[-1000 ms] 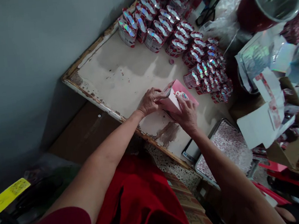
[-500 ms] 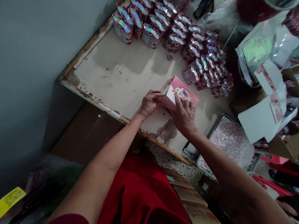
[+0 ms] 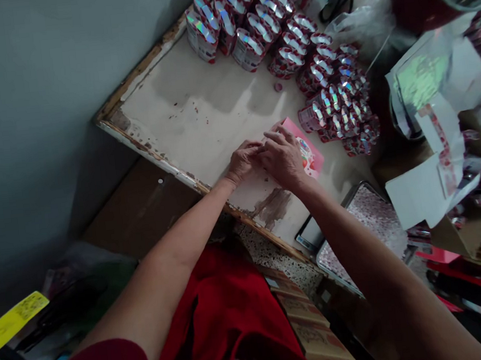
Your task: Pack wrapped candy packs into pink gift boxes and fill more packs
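A pink box (image 3: 314, 159) with a white printed patch rests on the worn white tabletop (image 3: 212, 120), partly covered by my hands. At its left end, my left hand (image 3: 242, 162) has its fingers bent and closed on the box's edge. My right hand (image 3: 283, 157) lies across the box with curled fingers, their tips meeting those of my left hand. The box's left end is hidden under them. Just beyond the box stand shiny red-and-white printed pouches (image 3: 311, 116) in packed rows.
A tray of small pale pink pieces (image 3: 368, 212) sits by the table's right end, beside a dark flat device (image 3: 310, 234). A small pink round piece (image 3: 278, 87) lies near the pouches. Farther right are an open carton (image 3: 471, 230) and a red pot (image 3: 415, 1).
My right hand has slid left from the box's printed face to its left end, close against my left hand. The view has shifted slightly.
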A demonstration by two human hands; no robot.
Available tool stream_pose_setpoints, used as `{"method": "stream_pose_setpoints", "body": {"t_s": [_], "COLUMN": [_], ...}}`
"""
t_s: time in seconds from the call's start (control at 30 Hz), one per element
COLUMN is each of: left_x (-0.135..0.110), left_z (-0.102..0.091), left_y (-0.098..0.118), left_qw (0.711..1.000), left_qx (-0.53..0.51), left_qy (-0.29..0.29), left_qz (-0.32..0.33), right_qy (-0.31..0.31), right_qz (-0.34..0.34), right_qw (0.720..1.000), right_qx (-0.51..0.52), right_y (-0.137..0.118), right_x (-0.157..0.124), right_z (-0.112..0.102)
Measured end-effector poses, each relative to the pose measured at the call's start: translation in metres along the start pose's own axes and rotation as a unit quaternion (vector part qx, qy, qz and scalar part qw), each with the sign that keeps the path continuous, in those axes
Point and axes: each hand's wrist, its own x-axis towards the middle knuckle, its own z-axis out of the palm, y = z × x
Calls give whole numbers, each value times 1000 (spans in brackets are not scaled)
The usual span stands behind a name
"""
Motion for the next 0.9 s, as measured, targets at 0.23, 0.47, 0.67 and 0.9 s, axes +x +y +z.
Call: {"method": "stream_pose_setpoints", "body": {"t_s": [0.23,0.47,0.67,0.9], "left_x": [-5,16,10,42], "left_z": [-2,-14,4,-11], "left_y": [7,59,77,53], "left_qw": [998,968,920,955], "left_qx": [6,217,249,259], "left_qy": [20,-86,-255,-145], "left_qz": [-55,97,165,6], "right_qy": [-9,5,26,95], "right_qz": [-16,86,174,358], "right_qw": [999,996,984,914], "right_qx": [36,-32,-29,165], "right_y": [5,29,11,30], "right_x": [-7,-107,-133,-112], "right_z": [9,15,48,48]}}
